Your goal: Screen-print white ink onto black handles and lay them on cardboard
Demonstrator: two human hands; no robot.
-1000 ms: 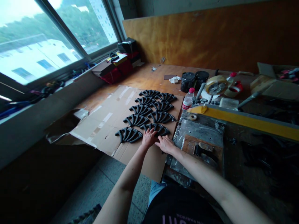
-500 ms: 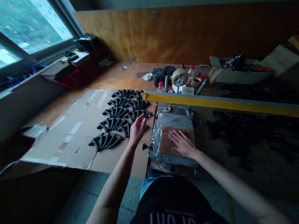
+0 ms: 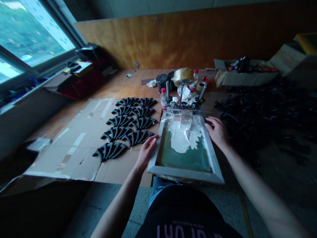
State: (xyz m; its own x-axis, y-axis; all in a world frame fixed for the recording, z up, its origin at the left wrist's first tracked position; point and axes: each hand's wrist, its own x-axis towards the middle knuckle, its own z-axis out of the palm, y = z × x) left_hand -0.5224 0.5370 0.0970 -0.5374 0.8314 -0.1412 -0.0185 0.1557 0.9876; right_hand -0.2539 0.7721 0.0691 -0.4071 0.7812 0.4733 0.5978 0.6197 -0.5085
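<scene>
A screen printing frame [image 3: 183, 172] lies flat in front of me, its pale metal rails around a green mesh [image 3: 183, 160]. Thick white ink [image 3: 182, 140] is spread over the mesh's upper half, with a pale flat scraper-like piece [image 3: 186, 119] at its top. My left hand [image 3: 146, 152] is closed on the left rail. On the upper right rail, my right hand [image 3: 218, 133] grips with bent fingers. The clamp hardware [image 3: 183, 106] stands at the frame's far end. What lies beneath the frame is hidden.
Rows of black curved, ribbed pieces [image 3: 116, 133] lie on the cardboard [image 3: 64, 145] at left. Dark pieces [image 3: 262, 115] are heaped at right. Behind are a tape roll [image 3: 183, 76], a red-capped bottle [image 3: 163, 99], a black tub [image 3: 161, 82] and an open carton [image 3: 245, 79].
The frame, raised and seen edge-on before, is now down over the flat base plate. My right hand has left the brown pad on that plate; both hands have moved to the frame's sides.
</scene>
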